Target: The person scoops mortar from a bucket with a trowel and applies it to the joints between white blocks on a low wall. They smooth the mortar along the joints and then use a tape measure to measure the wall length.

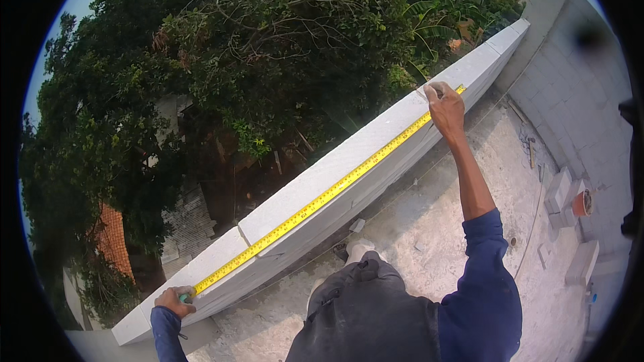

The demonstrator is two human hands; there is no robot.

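Observation:
A yellow tape measure (314, 206) lies stretched along the top of a low wall of white blocks (335, 154). At the near left end my left hand (176, 302) is closed around its case, of which a bit of green shows. Farther up the wall, my right hand (445, 107) rests over the blade, whose end sticks out beyond the hand. Its thumb and fingertips are pinched together by a joint near the outer edge of the blocks. Whatever is between them is too small to tell.
Beyond the wall is a drop to trees (282, 47) and tiled roofs (114, 238). A concrete column (545, 13) stands at the wall's far end. On the concrete floor (429, 214) to the right are loose blocks (582, 261) and an orange bucket (582, 204).

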